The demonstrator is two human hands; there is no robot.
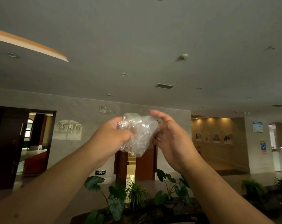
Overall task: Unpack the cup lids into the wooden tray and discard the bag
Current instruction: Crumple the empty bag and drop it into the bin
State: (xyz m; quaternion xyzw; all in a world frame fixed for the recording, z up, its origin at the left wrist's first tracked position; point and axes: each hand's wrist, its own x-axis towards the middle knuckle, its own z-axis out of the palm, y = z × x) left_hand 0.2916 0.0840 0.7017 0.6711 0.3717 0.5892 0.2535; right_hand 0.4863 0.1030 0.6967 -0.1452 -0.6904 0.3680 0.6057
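A crumpled clear plastic bag is held up in front of me at chest height, bunched into a loose ball. My left hand grips its left side, thumb pressed into the plastic. My right hand cups the bag's right side, with its fingers curved over the top and partly spread. No cup lids and no wooden tray are in view.
The camera looks out across a dim lobby. Potted plants stand below my arms. Beyond are a dark wooden doorway on the left, a central doorway behind the bag and a lit corridor on the right.
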